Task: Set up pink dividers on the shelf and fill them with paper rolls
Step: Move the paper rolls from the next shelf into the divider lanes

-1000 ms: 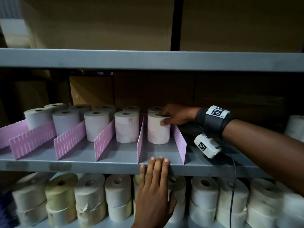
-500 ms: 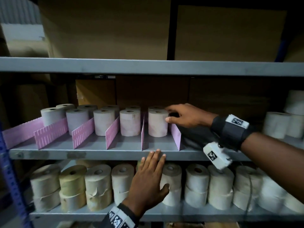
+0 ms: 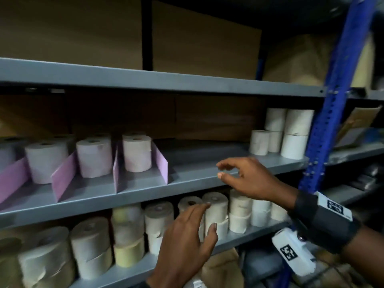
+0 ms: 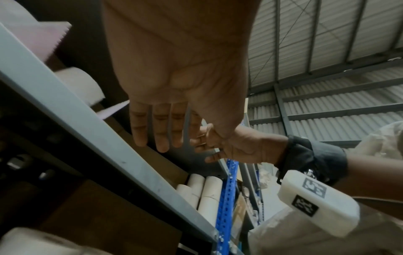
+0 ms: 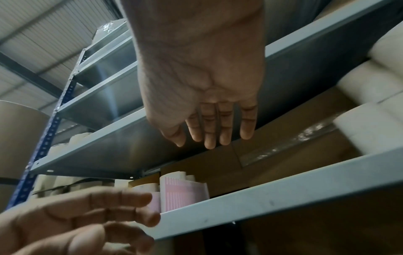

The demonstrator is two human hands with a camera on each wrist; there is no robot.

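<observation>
Pink dividers (image 3: pixel 159 163) stand in a row on the grey middle shelf (image 3: pixel 145 190), with paper rolls (image 3: pixel 137 152) between them. The rightmost slot holds a pale pink roll. My right hand (image 3: pixel 247 177) hovers in front of the bare stretch of shelf right of the last divider, fingers loosely spread, holding nothing. My left hand (image 3: pixel 187 235) hangs lower, in front of the bottom shelf's rolls (image 3: pixel 215 213), fingers straight and empty. In the wrist views both palms (image 4: pixel 174 69) (image 5: pixel 200 69) show straight fingers with nothing in them.
A stack of white rolls (image 3: pixel 286 132) sits at the right end of the middle shelf beside a blue upright post (image 3: pixel 332 100). Cream and yellow rolls (image 3: pixel 128 235) fill the lower shelf. Brown cardboard boxes (image 3: pixel 197 42) sit on the top shelf.
My right hand has left the rightmost roll and drawn back right, off the shelf. My left hand dropped from the shelf edge to the lower shelf. The view swung right.
</observation>
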